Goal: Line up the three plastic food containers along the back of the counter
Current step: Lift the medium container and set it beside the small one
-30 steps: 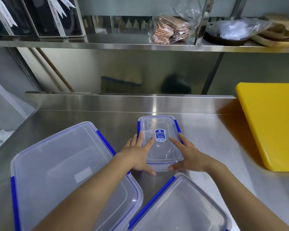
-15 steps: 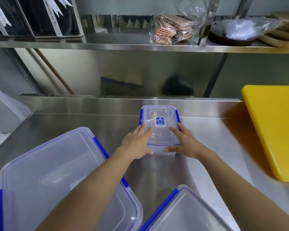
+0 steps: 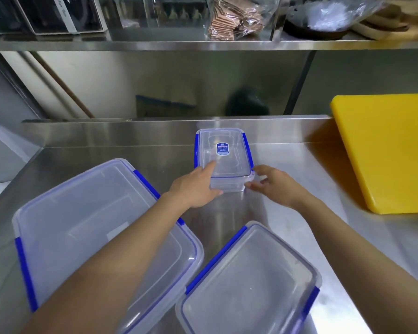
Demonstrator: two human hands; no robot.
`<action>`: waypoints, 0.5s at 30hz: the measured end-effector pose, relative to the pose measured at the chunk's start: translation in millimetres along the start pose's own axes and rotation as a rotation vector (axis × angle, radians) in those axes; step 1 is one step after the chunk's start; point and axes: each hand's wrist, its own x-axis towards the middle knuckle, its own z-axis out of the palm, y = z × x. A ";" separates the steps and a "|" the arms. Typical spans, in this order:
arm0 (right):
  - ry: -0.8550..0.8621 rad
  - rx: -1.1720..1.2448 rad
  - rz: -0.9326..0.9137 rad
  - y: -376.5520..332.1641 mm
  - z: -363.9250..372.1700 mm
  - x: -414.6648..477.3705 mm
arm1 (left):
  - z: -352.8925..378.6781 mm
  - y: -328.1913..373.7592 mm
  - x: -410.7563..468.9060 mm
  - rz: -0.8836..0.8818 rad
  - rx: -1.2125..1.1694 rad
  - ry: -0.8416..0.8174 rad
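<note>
Pushed farther back since the earlier frames, the small container point(image 3: 223, 160) now lies with its far end against the raised back lip of the counter point(image 3: 287, 165), and the right hand point(image 3: 273, 184) has come off its lid. That hand sits just beside the container's near right corner, fingers loosely spread and curled, gripping nothing; whether a fingertip touches the corner cannot be told. The left hand point(image 3: 194, 188) is open and flat at the near left corner, its forefinger lying on the lid and its thumb against the near wall, pressing rather than grasping. So the container lies just beyond both hands, between them and the back lip.

Nearer the person, the large container point(image 3: 65, 227) lies at the left under the left forearm, turned at an angle, and the medium container point(image 3: 249, 280) lies at the lower right, also askew. Both are well apart from the back. A yellow board point(image 3: 386, 150) rests at the right of the counter.
</note>
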 end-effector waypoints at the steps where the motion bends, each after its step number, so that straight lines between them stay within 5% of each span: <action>1: -0.057 0.030 0.028 1.8 -3.4 -10.5 | -1.2 4.3 -6.9 0.020 -0.026 0.013; 9: -0.537 -0.016 0.280 26.0 -15.9 -81.6 | 7.6 45.3 -36.6 0.078 -0.030 -0.311; 15: -0.529 -0.032 0.363 43.3 -12.0 -98.3 | 26.4 59.4 -40.7 0.001 0.024 -0.453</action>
